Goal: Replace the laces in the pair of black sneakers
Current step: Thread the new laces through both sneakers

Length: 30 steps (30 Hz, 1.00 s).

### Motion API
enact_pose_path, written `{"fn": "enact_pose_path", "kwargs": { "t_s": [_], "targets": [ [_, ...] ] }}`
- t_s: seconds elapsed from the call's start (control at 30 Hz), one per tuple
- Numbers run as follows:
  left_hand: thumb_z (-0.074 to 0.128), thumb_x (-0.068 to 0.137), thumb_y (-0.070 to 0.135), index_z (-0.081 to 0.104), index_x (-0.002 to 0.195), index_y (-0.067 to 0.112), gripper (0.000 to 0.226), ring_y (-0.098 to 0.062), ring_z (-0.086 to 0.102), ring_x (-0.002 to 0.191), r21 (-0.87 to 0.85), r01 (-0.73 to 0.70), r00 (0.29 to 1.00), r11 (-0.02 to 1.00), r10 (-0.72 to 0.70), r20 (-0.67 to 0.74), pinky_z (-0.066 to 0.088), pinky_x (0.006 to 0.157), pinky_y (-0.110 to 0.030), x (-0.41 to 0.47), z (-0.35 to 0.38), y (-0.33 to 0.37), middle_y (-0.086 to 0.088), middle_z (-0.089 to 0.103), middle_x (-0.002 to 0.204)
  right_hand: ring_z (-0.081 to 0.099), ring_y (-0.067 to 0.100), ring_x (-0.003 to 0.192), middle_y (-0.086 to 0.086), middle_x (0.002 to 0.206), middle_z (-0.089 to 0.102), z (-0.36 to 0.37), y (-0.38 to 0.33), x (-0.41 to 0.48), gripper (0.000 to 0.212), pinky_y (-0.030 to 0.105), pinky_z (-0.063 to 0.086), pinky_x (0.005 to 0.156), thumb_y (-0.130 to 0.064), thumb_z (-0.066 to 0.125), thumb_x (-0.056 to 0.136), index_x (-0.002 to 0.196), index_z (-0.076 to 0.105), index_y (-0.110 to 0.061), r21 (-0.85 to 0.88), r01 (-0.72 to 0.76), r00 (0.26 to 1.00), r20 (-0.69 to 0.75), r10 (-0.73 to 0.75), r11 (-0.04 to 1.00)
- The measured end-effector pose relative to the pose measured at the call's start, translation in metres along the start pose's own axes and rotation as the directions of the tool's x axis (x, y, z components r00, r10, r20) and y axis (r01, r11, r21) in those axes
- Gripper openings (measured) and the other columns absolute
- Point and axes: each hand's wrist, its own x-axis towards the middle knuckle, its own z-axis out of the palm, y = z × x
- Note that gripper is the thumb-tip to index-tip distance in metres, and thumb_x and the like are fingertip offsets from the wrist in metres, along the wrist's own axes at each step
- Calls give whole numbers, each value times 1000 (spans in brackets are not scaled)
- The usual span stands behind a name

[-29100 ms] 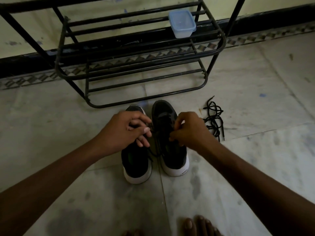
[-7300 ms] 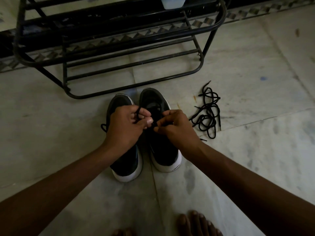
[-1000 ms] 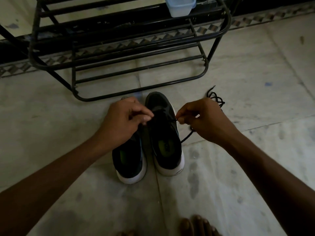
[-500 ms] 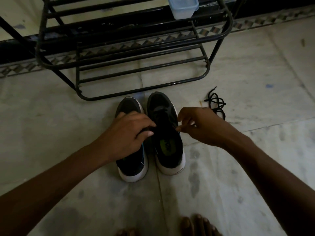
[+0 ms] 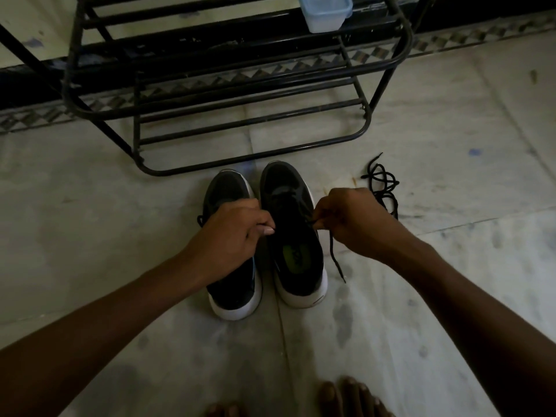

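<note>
The right hand [image 5: 352, 221] pinches a thin black lace [image 5: 334, 257] near the top eyelets of the right-hand black, white-soled sneaker [image 5: 296, 245], and the lace's free end trails onto the pale marble floor [image 5: 120, 206]. The left hand [image 5: 231, 236], fingers curled and thumb pressed to forefinger, seems to grip the lace's other end. This shoe looks nearly laced but untied; the left-hand black sneaker [image 5: 228, 188] is mostly hidden, and a tangle of loose black laces [image 5: 382, 182] lies near the pair's right. On the black metal rack [image 5: 137, 121] behind, a lidded translucent plastic box [image 5: 326, 13] shows no discernible contents.
</note>
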Motion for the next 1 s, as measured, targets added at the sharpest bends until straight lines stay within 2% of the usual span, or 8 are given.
{"fn": "enact_pose_path", "kwargs": {
  "t_s": [0.1, 0.2, 0.33, 0.43, 0.53, 0.73, 0.87, 1.0],
  "targets": [
    [69, 95, 16, 75, 89, 15, 8, -4, 53, 79, 17, 36, 999, 999, -35, -24, 41, 73, -20, -4, 2, 3, 11, 51, 85, 63, 7, 77, -7, 83, 67, -2, 2, 1, 11, 13, 43, 64, -19, 71, 93, 100, 78, -16, -13, 0, 996, 85, 1, 1000],
    [75, 90, 23, 72, 78, 16, 14, -7, 61, 92, -144, 99, 990, 985, -112, -87, 44, 79, -10, -5, -1, 6, 9, 57, 98, 65, 9, 84, -4, 90, 69, -8, 7, -5, 11, 29, 55, 76, -30, 75, 88, 87, 80, -19, 246, 6, 998, 53, -19, 969],
    [75, 88, 21, 76, 74, 14, 16, -18, 72, 100, -635, 116, 970, 763, -225, -93, 55, 85, -22, 3, -2, 8, -1, 75, 104, 67, 9, 81, 3, 96, 72, -11, 5, -10, 13, 20, 53, 68, -18, 76, 86, 76, 78, -11, 689, 9, 1000, 14, -27, 724],
    [68, 95, 22, 79, 91, 8, 18, -29, 73, 105, -850, 156, 942, 503, -334, -25, 55, 88, -29, 7, 3, 9, -12, 77, 106, 71, 30, 100, 15, 105, 74, -2, 1, -8, 19, 36, 59, 86, -19, 68, 88, 91, 76, -2, 852, -22, 1000, 28, -4, 522],
    [67, 97, 26, 80, 95, 15, 17, -29, 73, 104, -855, 156, 940, 494, -341, -26, 54, 87, -34, 7, 7, 9, -11, 77, 106, 71, 34, 98, 23, 102, 73, 9, -4, -7, 21, 39, 56, 84, -13, 61, 94, 101, 71, 4, 932, -35, 998, 13, 65, 360],
    [73, 88, -3, 78, 101, 4, 16, -23, 71, 100, -513, -84, 979, 854, -26, -203, 57, 87, -27, 9, 12, 11, -6, 71, 107, 71, 18, 83, 18, 95, 75, 24, -12, -2, 19, 30, 59, 72, 1, 63, 93, 108, 73, 1, 813, 5, 983, -110, 145, 582],
    [80, 82, -3, 78, 91, 2, 10, -21, 68, 95, -359, -137, 969, 923, 49, -243, 57, 84, -28, 10, 11, 16, -7, 64, 106, 67, 6, 77, 5, 99, 73, 25, -18, 2, 21, 22, 56, 74, 5, 64, 91, 106, 76, -3, 606, 74, 977, -203, 64, 792],
    [81, 82, -1, 68, 101, 5, 24, -13, 73, 82, -412, -49, 968, 910, -58, -243, 60, 76, -24, 10, 12, 20, -4, 59, 116, 72, 9, 89, 1, 98, 75, 25, -16, 1, 15, 32, 61, 83, 2, 68, 90, 99, 74, -8, 516, 109, 966, -257, 32, 850]
  ]
}}
